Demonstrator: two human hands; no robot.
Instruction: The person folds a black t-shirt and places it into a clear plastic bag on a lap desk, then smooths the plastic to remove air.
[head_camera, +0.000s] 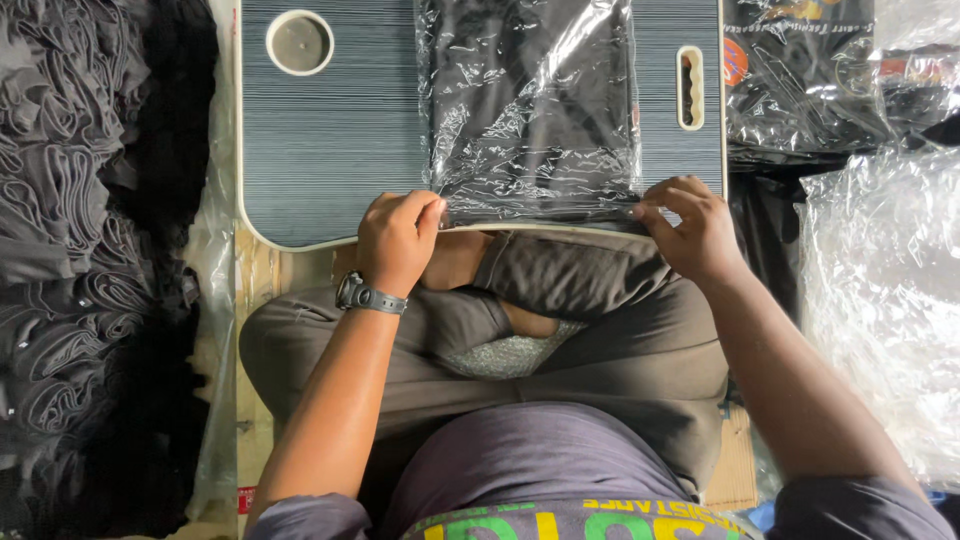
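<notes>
We see a dark folded garment in a clear plastic bag (530, 110) lying flat on a grey striped lap desk (330, 140), right of its round cup recess (299, 42). Left hand (398, 238) pinches the bag's near-left corner, fingers closed on the film; right hand (690, 225) pinches the near-right corner the same way. Both grip the bag's open end at the desk's near edge. We judge the step as closing or folding the bag mouth; the next move would call for keeping the film taut and even across both corners. Stacked grey garments (70, 230) sit at left, bagged dark garments (800, 80) top right, loose clear plastic bags (880, 290) at right.
</notes>
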